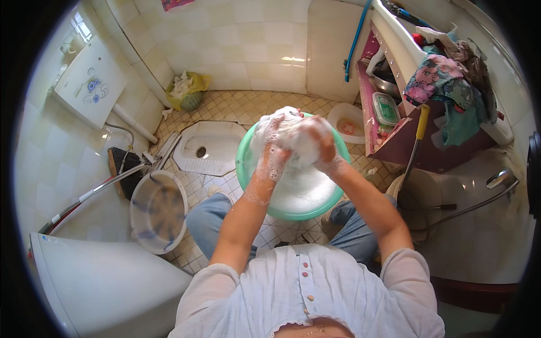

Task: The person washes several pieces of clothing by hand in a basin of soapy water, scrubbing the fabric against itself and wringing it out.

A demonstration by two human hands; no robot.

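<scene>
A green plastic basin (291, 215) stands on the tiled floor between my knees, with white suds (302, 190) inside. Above its far half, a foamy white cloth (302, 139) is bunched between my hands. My left hand (277, 137), lathered to the wrist, grips the cloth's left side. On the other side my right hand (323, 141) is closed on the same cloth and blurred. Foam hides most of the fingers and the cloth's shape.
A white squat toilet (207, 145) lies left of the basin, near a pale tub (134, 211) and a mop handle (101, 190). At right are a sink cabinet (416, 139) draped with clothes (454, 80), a yellow-handled tool (422, 122) and a shower head (498, 178). A waste basket (192, 101) stands behind.
</scene>
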